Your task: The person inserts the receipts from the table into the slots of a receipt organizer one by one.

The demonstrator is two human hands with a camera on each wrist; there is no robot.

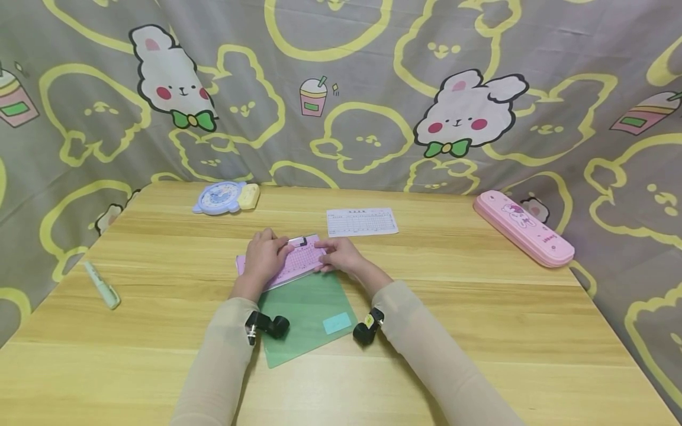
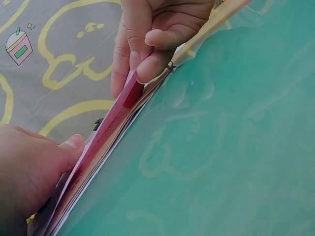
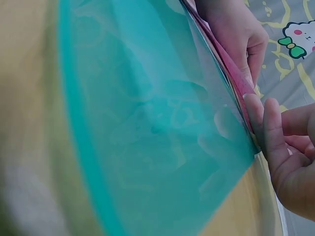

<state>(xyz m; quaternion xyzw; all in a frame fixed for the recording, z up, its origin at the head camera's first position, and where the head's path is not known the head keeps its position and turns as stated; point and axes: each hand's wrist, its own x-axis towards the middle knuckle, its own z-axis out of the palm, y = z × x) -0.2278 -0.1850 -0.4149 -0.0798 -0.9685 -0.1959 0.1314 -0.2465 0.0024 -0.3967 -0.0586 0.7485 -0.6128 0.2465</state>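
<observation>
Pink printed sheets [image 1: 302, 260] lie in a thin stack along the far edge of a translucent green folder [image 1: 303, 313], with a black and silver clip [image 1: 300, 241] at their far side. My left hand [image 1: 261, 258] grips the stack from the left, its thumb [image 2: 74, 145] on the pink top sheet in the left wrist view. At the right end, my right hand [image 1: 342, 255] pinches the sheets' edge between thumb and fingers. Seen from the right wrist, the right hand [image 3: 290, 157] is at the sheets' corner. A light blue label [image 1: 337, 323] is on the folder.
Behind the hands lies a white printed form [image 1: 362, 222]. A blue and yellow clock-shaped item [image 1: 221, 197] is at the back left, a pale green pen [image 1: 102, 286] at the left, and a pink pencil case [image 1: 524, 229] at the right. A patterned curtain [image 1: 367, 77] borders the table.
</observation>
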